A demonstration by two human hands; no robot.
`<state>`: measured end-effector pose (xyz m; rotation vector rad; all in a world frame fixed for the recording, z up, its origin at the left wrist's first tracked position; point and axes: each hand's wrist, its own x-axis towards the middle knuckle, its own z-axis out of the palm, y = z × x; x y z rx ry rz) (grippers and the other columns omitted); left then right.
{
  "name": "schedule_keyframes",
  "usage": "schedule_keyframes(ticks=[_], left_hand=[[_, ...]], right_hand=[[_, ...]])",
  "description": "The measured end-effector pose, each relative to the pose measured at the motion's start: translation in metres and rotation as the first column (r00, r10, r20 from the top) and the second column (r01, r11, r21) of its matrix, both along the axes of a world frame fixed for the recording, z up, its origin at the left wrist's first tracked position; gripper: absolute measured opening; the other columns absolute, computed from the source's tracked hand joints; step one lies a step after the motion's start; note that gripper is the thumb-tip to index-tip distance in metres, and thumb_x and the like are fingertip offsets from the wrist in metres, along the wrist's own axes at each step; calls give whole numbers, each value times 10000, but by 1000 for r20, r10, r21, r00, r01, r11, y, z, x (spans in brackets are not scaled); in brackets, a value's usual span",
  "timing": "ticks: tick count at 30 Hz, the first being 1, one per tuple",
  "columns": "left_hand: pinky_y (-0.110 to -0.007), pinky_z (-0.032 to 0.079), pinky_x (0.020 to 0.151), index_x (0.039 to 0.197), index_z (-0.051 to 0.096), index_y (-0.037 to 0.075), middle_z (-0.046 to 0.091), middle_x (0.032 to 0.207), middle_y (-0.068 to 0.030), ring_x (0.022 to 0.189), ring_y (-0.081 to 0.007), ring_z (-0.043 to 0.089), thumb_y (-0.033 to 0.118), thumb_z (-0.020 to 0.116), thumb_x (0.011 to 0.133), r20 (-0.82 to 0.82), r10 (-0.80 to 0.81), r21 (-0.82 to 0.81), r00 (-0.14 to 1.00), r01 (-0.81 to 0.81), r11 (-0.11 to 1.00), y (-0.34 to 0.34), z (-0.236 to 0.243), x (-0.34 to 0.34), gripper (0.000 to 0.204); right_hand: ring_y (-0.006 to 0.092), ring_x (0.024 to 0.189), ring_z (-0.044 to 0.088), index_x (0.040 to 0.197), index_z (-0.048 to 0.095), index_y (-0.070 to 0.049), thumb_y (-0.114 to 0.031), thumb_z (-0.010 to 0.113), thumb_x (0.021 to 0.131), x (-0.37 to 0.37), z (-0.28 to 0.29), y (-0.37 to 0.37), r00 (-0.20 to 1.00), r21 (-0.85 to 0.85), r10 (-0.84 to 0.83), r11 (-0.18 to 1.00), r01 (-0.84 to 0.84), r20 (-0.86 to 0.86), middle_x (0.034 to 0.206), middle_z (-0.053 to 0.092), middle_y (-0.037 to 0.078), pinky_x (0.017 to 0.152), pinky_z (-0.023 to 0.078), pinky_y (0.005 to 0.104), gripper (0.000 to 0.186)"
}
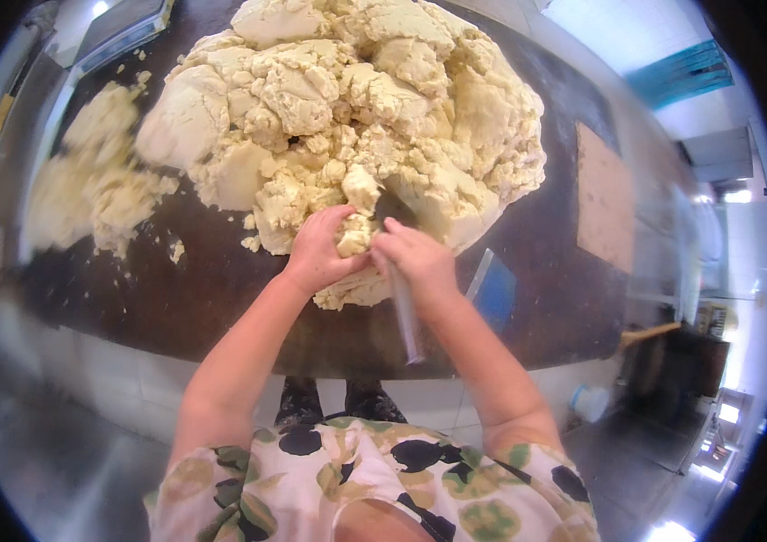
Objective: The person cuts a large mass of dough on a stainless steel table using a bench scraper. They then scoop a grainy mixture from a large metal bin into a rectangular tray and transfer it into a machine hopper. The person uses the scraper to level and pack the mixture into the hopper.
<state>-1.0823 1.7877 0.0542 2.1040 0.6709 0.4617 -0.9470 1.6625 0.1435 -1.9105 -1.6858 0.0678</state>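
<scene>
A large, craggy heap of pale yellow dough (302, 90) covers the middle and far part of the dark table (248, 321). At its near edge, my left hand (322, 246) curls round a small lump of dough (353, 233). Right beside it, almost touching, my right hand (419, 259) is closed on a flat tool (404, 312). The tool's pale, narrow part points back toward me, blurred by motion. A dark patch above the right fingers, against the dough, may be its other end; I cannot tell.
Loose dough (112, 181) lies spread at the left, with crumbs around it. Right of my right forearm rests a blue scraper-like piece (496, 294) with a white edge. A tan board (604, 199) lies near the right side. A white bucket (590, 403) stands below the table.
</scene>
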Motion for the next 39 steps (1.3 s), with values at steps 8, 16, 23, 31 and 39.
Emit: schedule_keyframes(ticks=[8, 16, 23, 31, 39], left_hand=[[-450, 375, 1026, 1254, 535, 36, 493, 1296, -211, 1191, -374, 481, 381, 757, 723, 32, 60, 360, 998, -68, 931, -8, 58, 16, 672], [-390, 451, 947, 1021, 655, 40, 660, 1064, -129, 1077, -275, 591, 563, 665, 716, -598, -471, 170, 649, 677, 716, -2, 56, 116, 606], [-383, 535, 762, 917, 723, 75, 707, 855, -117, 842, -296, 677, 573, 670, 653, -586, -490, 57, 646, 636, 770, 21, 47, 113, 566], [-408, 432, 950, 1014, 671, 97, 656, 1032, -129, 1059, -287, 584, 451, 727, 669, -106, -423, 175, 900, 436, 883, 38, 57, -9, 498], [-543, 211, 1092, 1219, 594, 194, 456, 1397, -107, 1307, -349, 405, 474, 745, 670, -6, -104, 395, 995, 98, 914, -29, 78, -62, 635]], right_hand=[[227, 843, 700, 960, 683, -49, -27, 673, 833, 38, 83, -64, 844, -86, -276, 960, 267, -459, 929, 705, 142, 767, 543, 297, 129], [196, 786, 632, 974, 683, -41, -212, 639, 885, 79, 15, -50, 834, -407, -464, 852, 329, -298, 856, 679, 129, 748, 490, 324, 198], [128, 845, 573, 967, 658, -1, -264, 649, 893, 82, -20, -20, 674, -408, -501, 859, 310, -543, 883, 649, 47, 764, 468, 299, 274], [81, 769, 544, 937, 663, -23, -149, 643, 895, 10, 67, -33, 643, -390, -453, 886, 249, -618, 807, 633, 23, 721, 460, 243, 135], [93, 717, 559, 952, 669, -24, -158, 662, 892, -3, 68, -12, 634, -268, -334, 942, 202, -697, 776, 641, 25, 684, 468, 241, 146]])
